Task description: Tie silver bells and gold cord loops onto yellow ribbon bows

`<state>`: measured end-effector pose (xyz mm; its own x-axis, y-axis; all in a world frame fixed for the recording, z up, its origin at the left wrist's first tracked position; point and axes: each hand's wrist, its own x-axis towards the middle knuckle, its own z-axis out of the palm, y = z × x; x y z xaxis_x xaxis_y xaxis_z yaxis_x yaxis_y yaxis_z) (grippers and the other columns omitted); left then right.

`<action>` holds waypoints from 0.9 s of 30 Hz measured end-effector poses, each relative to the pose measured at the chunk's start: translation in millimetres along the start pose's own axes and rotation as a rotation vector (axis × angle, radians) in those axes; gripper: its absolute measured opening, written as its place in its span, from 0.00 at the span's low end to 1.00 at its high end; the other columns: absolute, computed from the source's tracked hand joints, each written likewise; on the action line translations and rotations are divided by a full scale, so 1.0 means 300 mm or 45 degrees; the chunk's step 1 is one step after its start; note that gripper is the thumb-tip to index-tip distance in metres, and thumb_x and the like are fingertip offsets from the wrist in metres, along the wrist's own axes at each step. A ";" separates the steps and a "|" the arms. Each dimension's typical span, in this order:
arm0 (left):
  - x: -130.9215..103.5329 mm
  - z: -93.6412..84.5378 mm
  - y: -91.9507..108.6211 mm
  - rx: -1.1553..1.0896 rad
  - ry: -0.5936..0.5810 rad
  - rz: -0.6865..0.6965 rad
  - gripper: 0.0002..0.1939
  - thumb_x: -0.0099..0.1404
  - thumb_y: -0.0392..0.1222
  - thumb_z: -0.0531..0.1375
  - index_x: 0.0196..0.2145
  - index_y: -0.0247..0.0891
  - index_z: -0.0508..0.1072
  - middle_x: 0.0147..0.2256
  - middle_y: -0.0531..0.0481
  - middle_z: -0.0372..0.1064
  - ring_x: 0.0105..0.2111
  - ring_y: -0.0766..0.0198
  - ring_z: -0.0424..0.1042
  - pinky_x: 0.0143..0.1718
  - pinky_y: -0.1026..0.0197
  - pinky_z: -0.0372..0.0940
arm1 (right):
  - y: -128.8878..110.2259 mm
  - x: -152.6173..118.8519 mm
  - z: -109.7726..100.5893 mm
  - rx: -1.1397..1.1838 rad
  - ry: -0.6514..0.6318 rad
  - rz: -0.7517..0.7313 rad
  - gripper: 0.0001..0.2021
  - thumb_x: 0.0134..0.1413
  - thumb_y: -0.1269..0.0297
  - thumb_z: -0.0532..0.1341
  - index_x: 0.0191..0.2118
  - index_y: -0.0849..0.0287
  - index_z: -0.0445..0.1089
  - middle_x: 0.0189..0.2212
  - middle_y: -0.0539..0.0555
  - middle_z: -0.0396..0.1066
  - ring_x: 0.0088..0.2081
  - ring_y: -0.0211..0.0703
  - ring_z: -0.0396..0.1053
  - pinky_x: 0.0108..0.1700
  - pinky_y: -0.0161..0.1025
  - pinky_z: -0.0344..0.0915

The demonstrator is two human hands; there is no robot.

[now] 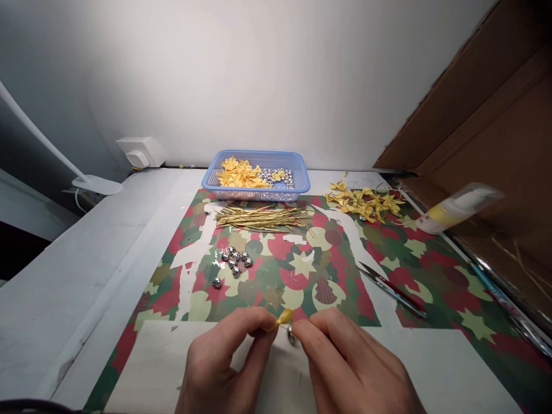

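Close to the table's front edge, my left hand pinches a small yellow ribbon bow between thumb and forefinger. My right hand is closed on a silver jingle bell, which sits right beside the bow. A thin strand shows between bow and bell; its ends are hidden by my fingers. Beyond my hands, several loose silver bells lie on the patterned sheet. Behind them is a bundle of gold wire ties.
A blue basket at the back holds yellow bows and silver bells. Finished-looking bows with wires are heaped at back right. Tweezers lie to the right, near a clear-capped bottle. A cardboard wall borders that side.
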<state>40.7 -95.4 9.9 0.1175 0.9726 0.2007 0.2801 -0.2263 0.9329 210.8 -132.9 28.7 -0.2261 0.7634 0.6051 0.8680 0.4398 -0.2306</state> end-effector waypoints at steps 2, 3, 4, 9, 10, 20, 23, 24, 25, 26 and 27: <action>-0.001 0.000 -0.002 -0.012 -0.005 -0.018 0.06 0.64 0.36 0.65 0.34 0.46 0.82 0.33 0.53 0.83 0.32 0.58 0.81 0.33 0.64 0.73 | 0.000 -0.001 0.001 0.005 -0.010 0.010 0.14 0.66 0.79 0.51 0.44 0.63 0.73 0.29 0.55 0.72 0.29 0.42 0.72 0.29 0.37 0.67; -0.002 0.000 -0.003 -0.019 -0.009 -0.020 0.06 0.64 0.37 0.65 0.34 0.46 0.82 0.33 0.53 0.83 0.32 0.58 0.81 0.33 0.64 0.73 | -0.001 -0.002 0.001 0.011 -0.017 0.016 0.14 0.65 0.79 0.51 0.44 0.63 0.73 0.29 0.55 0.72 0.28 0.42 0.72 0.29 0.37 0.67; -0.003 0.000 -0.003 -0.023 -0.014 -0.020 0.06 0.64 0.36 0.65 0.34 0.46 0.82 0.33 0.53 0.83 0.32 0.58 0.81 0.33 0.64 0.73 | -0.002 -0.002 0.001 0.015 -0.032 0.027 0.14 0.65 0.79 0.51 0.44 0.63 0.73 0.29 0.55 0.71 0.28 0.42 0.72 0.29 0.37 0.67; -0.003 -0.003 -0.004 -0.019 -0.016 0.007 0.07 0.64 0.35 0.65 0.34 0.47 0.81 0.33 0.54 0.83 0.32 0.60 0.80 0.34 0.65 0.73 | 0.002 -0.007 0.008 0.028 -0.023 -0.002 0.14 0.65 0.80 0.52 0.45 0.64 0.73 0.29 0.55 0.70 0.27 0.42 0.70 0.27 0.38 0.64; -0.002 -0.003 -0.004 -0.014 -0.014 0.016 0.07 0.64 0.34 0.65 0.35 0.47 0.81 0.33 0.54 0.83 0.31 0.60 0.80 0.34 0.65 0.73 | 0.003 -0.008 0.010 0.025 -0.016 -0.011 0.13 0.64 0.80 0.52 0.45 0.64 0.73 0.28 0.55 0.70 0.27 0.42 0.70 0.26 0.38 0.64; -0.002 -0.002 0.002 0.033 -0.006 0.097 0.09 0.64 0.33 0.64 0.34 0.47 0.81 0.32 0.54 0.82 0.30 0.59 0.80 0.33 0.65 0.72 | -0.013 0.004 0.000 -0.007 -0.088 0.062 0.15 0.66 0.79 0.50 0.40 0.62 0.73 0.27 0.53 0.70 0.28 0.41 0.69 0.28 0.38 0.63; -0.001 -0.005 -0.005 0.047 -0.003 0.143 0.09 0.64 0.32 0.64 0.34 0.47 0.80 0.32 0.54 0.82 0.30 0.60 0.80 0.33 0.66 0.72 | -0.017 0.006 -0.001 -0.003 -0.083 0.070 0.15 0.67 0.78 0.49 0.39 0.61 0.73 0.27 0.53 0.70 0.28 0.41 0.69 0.29 0.39 0.62; 0.002 -0.009 -0.010 0.064 -0.001 0.181 0.10 0.64 0.31 0.64 0.35 0.47 0.80 0.32 0.54 0.82 0.29 0.60 0.80 0.33 0.66 0.73 | -0.017 0.005 0.000 -0.005 -0.077 0.072 0.16 0.68 0.78 0.49 0.39 0.61 0.73 0.27 0.53 0.69 0.27 0.41 0.68 0.29 0.39 0.61; 0.005 -0.014 -0.017 0.092 -0.020 0.237 0.10 0.64 0.30 0.64 0.36 0.47 0.79 0.32 0.54 0.82 0.29 0.61 0.80 0.34 0.67 0.73 | -0.017 0.004 0.002 -0.007 -0.071 0.074 0.16 0.68 0.78 0.49 0.39 0.61 0.73 0.27 0.52 0.69 0.27 0.41 0.67 0.29 0.39 0.60; 0.009 -0.021 -0.024 0.127 -0.056 0.310 0.11 0.64 0.29 0.64 0.37 0.46 0.79 0.32 0.55 0.82 0.29 0.62 0.80 0.34 0.67 0.73 | -0.017 0.003 0.003 -0.003 -0.068 0.078 0.16 0.69 0.77 0.49 0.39 0.61 0.73 0.27 0.52 0.69 0.27 0.41 0.67 0.29 0.39 0.60; 0.014 -0.028 -0.032 0.168 -0.104 0.396 0.12 0.64 0.27 0.64 0.39 0.45 0.78 0.33 0.54 0.82 0.29 0.63 0.80 0.35 0.68 0.74 | -0.017 0.001 0.004 0.002 -0.068 0.083 0.16 0.69 0.77 0.49 0.39 0.61 0.73 0.27 0.52 0.69 0.27 0.41 0.67 0.29 0.39 0.59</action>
<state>30.5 -88.8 4.1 0.2906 0.8498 0.4397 0.3392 -0.5212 0.7831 205.7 -134.3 29.1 -0.1920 0.8147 0.5472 0.8810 0.3888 -0.2696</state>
